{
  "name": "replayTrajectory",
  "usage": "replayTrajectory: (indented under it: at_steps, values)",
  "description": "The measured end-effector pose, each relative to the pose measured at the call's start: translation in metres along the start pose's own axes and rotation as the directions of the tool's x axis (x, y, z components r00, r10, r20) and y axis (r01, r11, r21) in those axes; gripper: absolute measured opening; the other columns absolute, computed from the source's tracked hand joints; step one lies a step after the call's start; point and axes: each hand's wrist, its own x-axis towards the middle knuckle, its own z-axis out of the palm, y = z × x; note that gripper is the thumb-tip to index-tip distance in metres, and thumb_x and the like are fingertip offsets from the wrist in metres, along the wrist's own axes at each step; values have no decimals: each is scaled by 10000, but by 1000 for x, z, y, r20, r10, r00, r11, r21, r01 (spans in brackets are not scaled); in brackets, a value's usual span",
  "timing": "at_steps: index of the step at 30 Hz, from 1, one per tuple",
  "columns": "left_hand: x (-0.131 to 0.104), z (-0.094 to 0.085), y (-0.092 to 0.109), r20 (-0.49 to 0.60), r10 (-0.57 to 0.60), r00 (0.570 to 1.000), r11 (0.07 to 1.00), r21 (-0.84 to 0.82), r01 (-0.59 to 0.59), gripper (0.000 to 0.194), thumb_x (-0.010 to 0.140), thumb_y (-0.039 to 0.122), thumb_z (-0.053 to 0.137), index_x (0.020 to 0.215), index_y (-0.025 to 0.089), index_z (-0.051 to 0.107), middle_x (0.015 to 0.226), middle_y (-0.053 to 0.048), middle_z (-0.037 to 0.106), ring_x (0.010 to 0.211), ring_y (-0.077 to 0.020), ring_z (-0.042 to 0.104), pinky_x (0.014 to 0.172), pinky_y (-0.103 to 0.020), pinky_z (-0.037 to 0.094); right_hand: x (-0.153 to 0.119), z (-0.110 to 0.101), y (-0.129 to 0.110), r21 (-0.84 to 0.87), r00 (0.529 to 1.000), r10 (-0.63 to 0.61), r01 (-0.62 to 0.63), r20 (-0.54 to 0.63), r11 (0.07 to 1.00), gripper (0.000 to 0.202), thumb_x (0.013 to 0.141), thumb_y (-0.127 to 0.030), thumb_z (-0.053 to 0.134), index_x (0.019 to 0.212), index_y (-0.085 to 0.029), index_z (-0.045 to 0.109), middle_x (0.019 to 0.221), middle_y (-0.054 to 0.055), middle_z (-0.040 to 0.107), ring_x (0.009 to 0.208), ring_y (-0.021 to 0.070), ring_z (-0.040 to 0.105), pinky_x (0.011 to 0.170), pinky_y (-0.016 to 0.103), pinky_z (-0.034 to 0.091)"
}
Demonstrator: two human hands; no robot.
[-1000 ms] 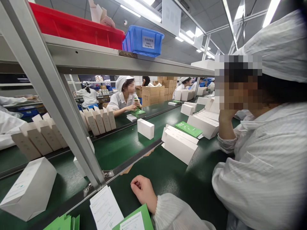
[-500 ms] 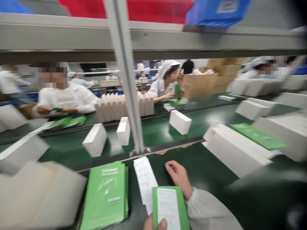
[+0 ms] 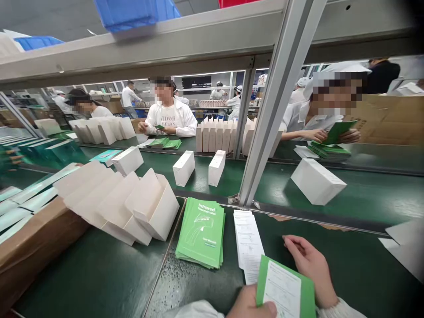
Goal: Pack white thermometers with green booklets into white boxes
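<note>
My left hand (image 3: 253, 302) grips a green booklet (image 3: 306, 293) with a printed white leaflet (image 3: 281, 287) lying on it, thumb on top. Just right of the booklet, my right hand (image 3: 308, 260) hovers over the dark green surface, its fingers curled together; whatever is between the fingertips, if anything, is too small to make out. A pile of green "Infrared Thermometer" manuals (image 3: 202, 232) rests left of the hands. Between that pile and my right hand lies a stack of white leaflets (image 3: 249, 236).
Open white boxes (image 3: 162, 207) lean in a row at left, beside a brown carton (image 3: 39, 243). Closed white boxes (image 3: 318, 181) stand on the green belt (image 3: 367, 181). A metal post (image 3: 278, 97) rises ahead. People sit across the belt, one holding a green booklet.
The view has turned left, bringing the row of open boxes and the carton into sight. My left hand still holds the booklet and leaflet; my right hand keeps its curled pose beside them.
</note>
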Motion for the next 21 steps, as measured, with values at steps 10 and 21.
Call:
replayTrajectory:
  at_steps: [10, 21]
  values:
    - [1, 0, -1, 31, 10, 999, 1000, 6, -11, 752, 513, 537, 686, 1105, 87, 572, 1027, -147, 653, 1029, -342, 542, 908, -456, 379, 0, -1, 2, 12, 999, 25, -26, 28, 1000, 425, 605, -519, 546, 819, -154, 586, 838, 88, 646, 775, 218, 597, 703, 309, 471]
    - [2, 3, 7, 125, 40, 991, 998, -61, -33, 671, 519, 512, 696, 1030, 83, 618, 943, -152, 674, 926, -330, 595, 871, -462, 399, 2, 3, 4, 49, 1000, -21, 21, 4, 999, 389, 626, -494, 549, 795, -146, 594, 812, 92, 645, 739, 200, 592, 678, 298, 477]
